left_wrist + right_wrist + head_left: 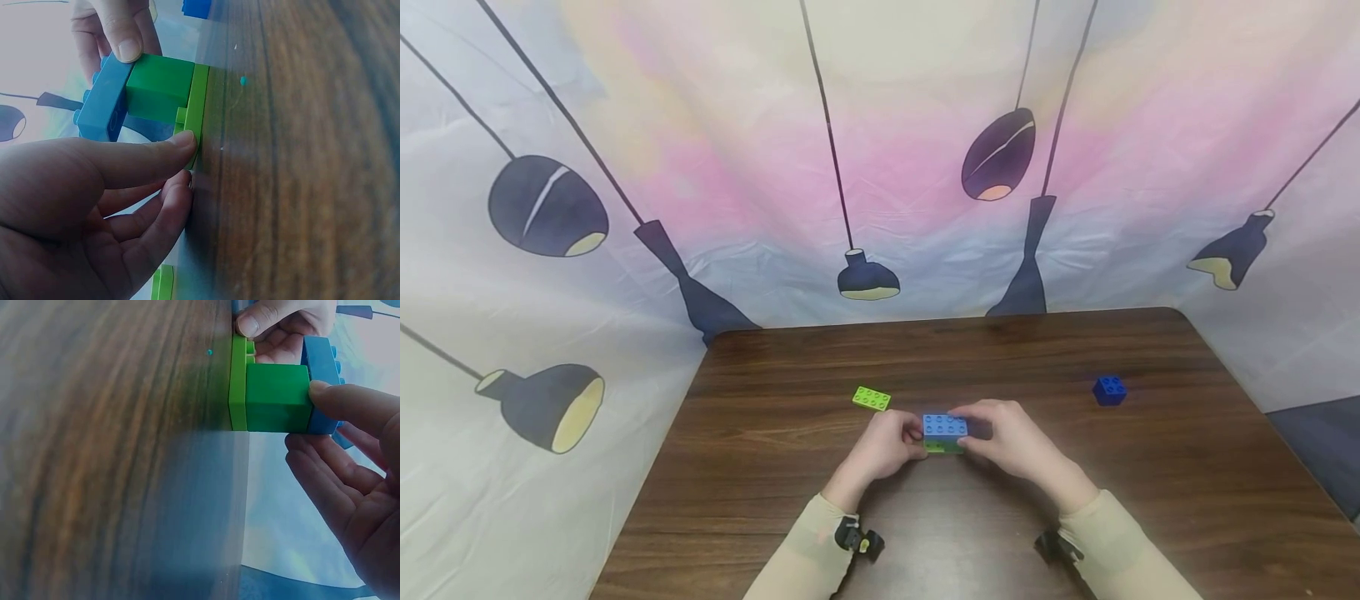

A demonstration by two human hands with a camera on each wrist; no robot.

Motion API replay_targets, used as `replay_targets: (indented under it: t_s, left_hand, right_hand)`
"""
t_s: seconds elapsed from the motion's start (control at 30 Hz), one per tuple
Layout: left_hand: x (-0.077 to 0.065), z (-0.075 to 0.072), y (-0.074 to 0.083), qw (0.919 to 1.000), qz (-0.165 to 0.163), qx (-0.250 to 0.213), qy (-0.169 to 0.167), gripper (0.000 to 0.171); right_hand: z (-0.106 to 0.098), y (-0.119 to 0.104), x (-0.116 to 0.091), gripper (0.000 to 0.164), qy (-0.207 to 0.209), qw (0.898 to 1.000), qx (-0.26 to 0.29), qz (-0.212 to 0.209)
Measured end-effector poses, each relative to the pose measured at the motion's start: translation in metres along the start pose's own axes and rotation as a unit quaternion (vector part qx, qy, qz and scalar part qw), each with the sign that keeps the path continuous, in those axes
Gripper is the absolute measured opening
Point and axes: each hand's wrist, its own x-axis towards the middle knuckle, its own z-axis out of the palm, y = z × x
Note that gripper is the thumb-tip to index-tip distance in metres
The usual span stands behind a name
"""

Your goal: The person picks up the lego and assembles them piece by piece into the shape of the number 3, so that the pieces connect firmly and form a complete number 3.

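In front of me stands a small stack of toy building bricks. A lime green flat brick (198, 97) forms its base on the table, a green square brick (278, 399) sits on the base's right half, and a blue brick (945, 426) lies on top, overhanging to the left. With thumb and fingers my left hand (883, 446) pinches the left end of the lime base. My right hand (1011, 437) pinches the right end of the blue brick, its thumb near the seam with the green one. Whether that seam is fully closed, I cannot tell.
Another lime green flat brick (872, 398) lies just beyond my left hand. Farther right, a dark blue square brick (1109, 390) rests on the brown wooden table (790, 367). Behind the table hangs a cloth (925, 208) printed with lamps.
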Motion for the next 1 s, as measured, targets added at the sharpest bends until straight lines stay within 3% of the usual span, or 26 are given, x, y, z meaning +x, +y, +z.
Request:
replay_targets:
  t_s: [0.37,1.0]
  left_hand:
    - [0.0019,0.0024,-0.0002,1.0000,-0.002,0.000,-0.005,0.020]
    - [0.0006,-0.0001,0.0008,1.0000,-0.006,0.003,-0.003,0.020]
  right_hand:
    - [0.0000,-0.0014,-0.0024,0.037,0.008,1.000,-0.004,0.014]
    - [-0.0018,-0.0017,-0.0010,0.040,-0.001,1.000,0.006,-0.003]
